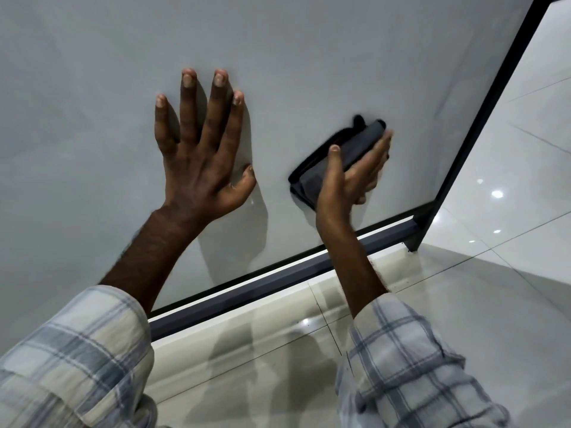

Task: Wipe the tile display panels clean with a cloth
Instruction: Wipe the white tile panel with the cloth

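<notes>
- Sleeves: plaid, pale blue and cream, on both forearms at the bottom edge.
- Left hand: flat on the panel, fingers straight and spread, grip holding nothing; judged a brace.
- Tile display panel: large, pale grey, glossy, faint veining; upright in a dark frame whose bottom rail runs beneath both wrists.
- Cloth: dark grey with black edging, folded into a thick pad, pressed to the panel's lower right part, near the frame corner.
- Right hand: grip closed around the cloth, thumb on the near side, fingers blurred.
- Floor: glossy pale tiles, ceiling lights reflected.
- Progress: wiping appears under way; no dirt or streaks discernible, so cleaned and remaining areas cannot be told apart.
</notes>
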{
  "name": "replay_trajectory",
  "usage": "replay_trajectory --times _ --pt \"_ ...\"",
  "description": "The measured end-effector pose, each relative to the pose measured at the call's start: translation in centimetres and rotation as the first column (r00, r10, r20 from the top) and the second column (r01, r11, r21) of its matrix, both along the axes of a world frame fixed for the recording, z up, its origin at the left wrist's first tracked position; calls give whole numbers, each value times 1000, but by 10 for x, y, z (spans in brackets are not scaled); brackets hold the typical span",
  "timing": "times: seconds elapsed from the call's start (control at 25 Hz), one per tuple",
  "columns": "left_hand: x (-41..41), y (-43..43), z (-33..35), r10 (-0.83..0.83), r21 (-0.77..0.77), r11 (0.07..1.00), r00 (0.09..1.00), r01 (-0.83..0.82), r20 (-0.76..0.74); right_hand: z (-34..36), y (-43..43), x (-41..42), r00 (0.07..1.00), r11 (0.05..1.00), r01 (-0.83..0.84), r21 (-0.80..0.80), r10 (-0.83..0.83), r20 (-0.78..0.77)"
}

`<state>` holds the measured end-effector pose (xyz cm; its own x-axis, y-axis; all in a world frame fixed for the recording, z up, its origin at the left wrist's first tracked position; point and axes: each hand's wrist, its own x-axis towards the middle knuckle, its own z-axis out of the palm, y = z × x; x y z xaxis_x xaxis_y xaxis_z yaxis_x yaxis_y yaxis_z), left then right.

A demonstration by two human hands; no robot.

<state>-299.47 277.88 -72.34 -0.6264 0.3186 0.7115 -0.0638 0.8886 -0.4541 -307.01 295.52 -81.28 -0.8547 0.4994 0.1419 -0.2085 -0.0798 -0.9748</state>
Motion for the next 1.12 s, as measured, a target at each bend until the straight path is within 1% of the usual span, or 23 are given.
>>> replay_trajectory --times 0.04,0.08,0.12,0.16,0.24,0.28,0.32,0.36,0.44,0.52,0.56,0.64,0.68,0.72,0.76,0.8,0.84,0.88,0.92,0.96,1.0,1.04,1.12 --pt "0 0 0 0 -2 1000 1000 0 1 -10 -5 5 995 982 45 185 -29 -91" --pt "0 -1 0 3 -3 1000 1000 -3 1 -31 -8 11 994 946 59 318 -27 -106" --pt "0 -1 -1 9 -4 1000 1000 -9 -1 -50 -11 16 999 935 20 355 -6 -41" --pt "0 0 0 13 -2 1000 1000 -13 -2 -69 -14 22 995 951 -22 308 -10 102" --pt "1 0 1 12 3 1000 1000 -12 -5 -78 -18 26 906 999 -25 -34 37 421" --pt "1 1 1 11 6 1000 1000 -10 -5 -80 -20 27 854 974 18 -226 103 510" --pt "2 1 0 9 9 1000 1000 -9 -3 -81 -21 22 820 906 86 -414 172 546" --pt "2 1 0 7 12 1000 1000 -7 0 -84 -21 17 803 804 162 -572 230 550" --pt "1 0 0 6 4 1000 1000 -6 -2 -93 -15 11 777 634 222 -740 344 528" --pt "0 -1 -1 5 -5 1000 1000 -5 -13 -106 -6 10 747 600 227 -767 398 533" --pt "0 -1 -1 1 -3 1000 1000 -1 -17 -110 -3 9 749 601 184 -777 426 507" --pt "0 -1 -2 -7 3 1000 1000 7 -15 -97 3 11 811 712 -86 -697 456 366" --pt "0 -1 -2 -7 1 1000 1000 7 -17 -83 2 12 873 782 -123 -611 377 308" --pt "0 0 -2 -5 -2 1000 1000 5 -22 -67 -2 10 940 869 -79 -489 228 252" --pt "0 0 -1 -3 0 1000 1000 3 -24 -51 -9 11 987 960 -3 -280 48 154" --pt "0 0 -1 -4 4 1000 1000 4 -20 -43 -16 17 1000 998 22 59 -21 -20" --pt "1 1 0 -9 6 1000 1000 9 -13 -43 -17 24 978 880 57 471 45 -202" --pt "1 1 1 -13 3 1000 1000 13 -8 -61 -13 24 910 631 152 761 210 -356" --pt "2 1 1 -15 1 1000 1000 15 -9 -85 -3 18 811 358 246 901 433 -394" --pt "2 1 1 -16 0 1000 1000 16 -13 -105 8 10 685 158 369 916 620 -382" --pt "3 0 0 -15 3 1000 1000 15 -17 -124 17 2 552 20 505 863 761 -341" --pt "2 0 -2 -10 2 1000 1000 10 -21 -136 21 -5 452 -56 607 793 845 -286" --pt "0 -1 -3 1 -3 1000 1000 -1 -27 -148 17 -12 361 -141 685 715 918 -165"
